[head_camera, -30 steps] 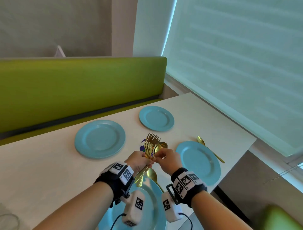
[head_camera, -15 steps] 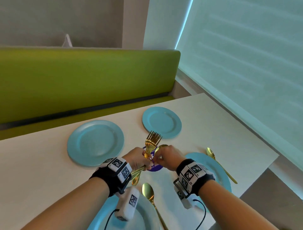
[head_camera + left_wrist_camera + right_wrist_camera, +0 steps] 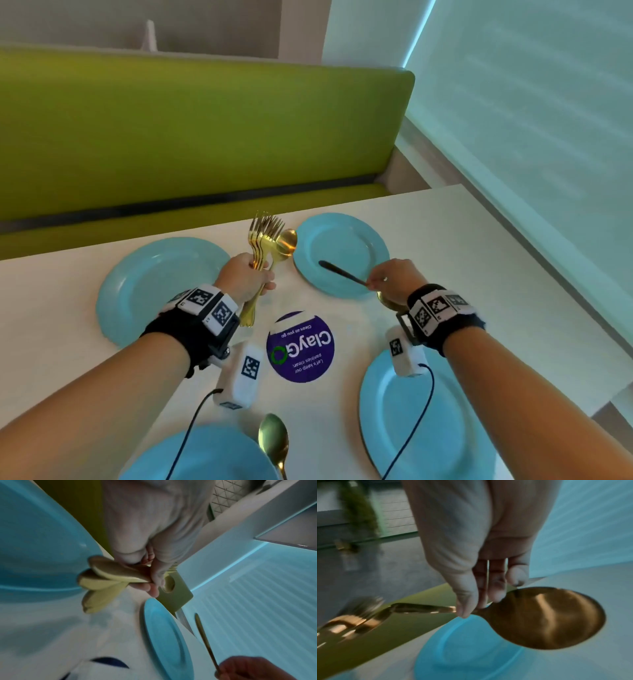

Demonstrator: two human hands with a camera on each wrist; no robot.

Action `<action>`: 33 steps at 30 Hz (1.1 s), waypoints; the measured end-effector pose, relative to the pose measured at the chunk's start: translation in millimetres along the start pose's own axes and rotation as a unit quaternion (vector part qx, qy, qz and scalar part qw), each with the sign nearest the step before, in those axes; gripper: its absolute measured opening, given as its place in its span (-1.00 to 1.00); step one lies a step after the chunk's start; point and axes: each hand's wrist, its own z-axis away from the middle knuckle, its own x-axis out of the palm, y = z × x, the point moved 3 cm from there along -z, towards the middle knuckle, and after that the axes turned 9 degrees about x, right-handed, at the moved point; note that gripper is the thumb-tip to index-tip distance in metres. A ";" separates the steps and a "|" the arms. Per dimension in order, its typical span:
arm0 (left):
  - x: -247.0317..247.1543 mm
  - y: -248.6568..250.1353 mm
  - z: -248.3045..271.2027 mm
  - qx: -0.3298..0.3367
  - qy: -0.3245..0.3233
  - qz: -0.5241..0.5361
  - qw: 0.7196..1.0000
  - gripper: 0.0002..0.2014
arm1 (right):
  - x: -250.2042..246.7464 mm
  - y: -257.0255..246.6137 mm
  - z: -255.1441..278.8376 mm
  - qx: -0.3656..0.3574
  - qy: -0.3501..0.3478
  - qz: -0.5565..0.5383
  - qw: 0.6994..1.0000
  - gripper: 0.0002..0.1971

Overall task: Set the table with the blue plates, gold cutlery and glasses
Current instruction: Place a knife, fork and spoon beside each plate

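My left hand [image 3: 260,277] grips a bundle of gold forks and a spoon [image 3: 269,240] upright between the two far blue plates; their handle ends [image 3: 102,582] stick out below the fist. My right hand [image 3: 373,282] pinches a single gold spoon [image 3: 547,618] at its neck. The spoon's handle [image 3: 339,270] reaches out over the far right blue plate [image 3: 342,233] and its bowl points back toward my wrist. Another gold spoon [image 3: 274,442] lies beside the near left plate [image 3: 205,459]. No glasses are in view.
A far left plate [image 3: 154,291] and a near right plate [image 3: 428,428] also lie on the white table [image 3: 496,274]. A round purple sticker [image 3: 299,346] marks the table's middle. A green bench back [image 3: 188,130] runs behind and a blind-covered window [image 3: 531,120] closes the right side.
The two hands were together at the cutlery bundle. Now the right hand has drawn one spoon out and moved right over the far right plate, while the left keeps the bundle.
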 end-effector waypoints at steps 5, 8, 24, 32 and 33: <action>-21.6 -6.3 -8.6 -0.018 0.043 0.023 0.999 -0.90 | -10.9 38.3 -43.9 0.129 0.040 -0.051 0.990 -0.76; -27.7 -8.3 -13.0 -0.025 0.059 0.025 0.998 -0.90 | -12.0 45.2 -66.0 0.192 0.046 -0.029 0.980 -0.71; -14.7 -21.6 -46.1 -0.042 0.048 0.063 0.996 -0.86 | 8.9 55.3 -110.6 0.257 0.014 0.009 0.966 -0.70; 0.0 -24.8 -56.7 -0.047 0.033 0.052 0.997 -0.85 | 18.0 68.1 -141.7 0.264 0.068 -0.078 0.959 -0.66; 1.4 -24.7 -57.5 -0.047 0.031 0.051 0.997 -0.85 | 18.3 68.9 -142.4 0.261 0.069 -0.080 0.960 -0.69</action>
